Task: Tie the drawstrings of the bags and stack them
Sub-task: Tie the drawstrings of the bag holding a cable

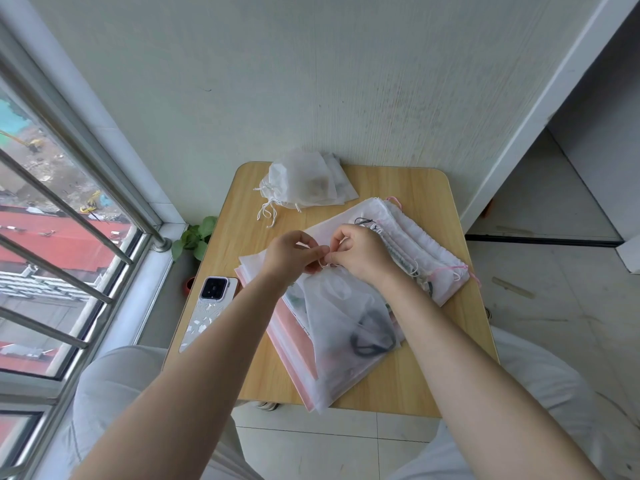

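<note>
Both hands meet over the middle of the bench [433, 358]. The left hand [289, 256] has its fingers curled, and thumb and forefinger pinch a thin white drawstring [325, 264]. The right hand [360, 252] is curled in the same way and pinches the same drawstring just beside the left fingertips, so the two grips almost touch.

The drawstring belongs to a translucent white bag [341, 336] that lies on top of a flat pile of bags [294, 337] with pink edges. Something dark shows through the bag, but I cannot tell what it is. A second heap of white bags [304, 181] with loose strings lies at the far edge of the bench, near the wall [242, 81].

No writing can be read on any bag.

The bench is of light wood with rounded corners. A phone [209, 311] lies face down at its left edge. To the left there is a window with metal bars [69, 216], and a small green plant [195, 237] stands below it. The floor [554, 289] has pale tiles.
</note>
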